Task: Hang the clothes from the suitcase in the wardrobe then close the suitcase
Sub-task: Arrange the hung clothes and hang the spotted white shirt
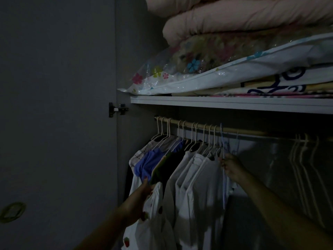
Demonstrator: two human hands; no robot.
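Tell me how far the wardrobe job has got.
Done: a row of clothes already hangs on the rail. In hand: the right hand grips a blue hanger at the row's end, while the left hand holds the garments. Left: the suitcase is out of view, so its state is unknown.

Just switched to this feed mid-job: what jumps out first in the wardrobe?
The rolled pink quilt on bagged floral bedding fills the top shelf. Below it, pale garments crowd the left end of the wooden rail, with bare hangers at the right. The left hand holds a white garment with strawberry prints, and the right hand pinches a pale blue hanger at the row's right end.
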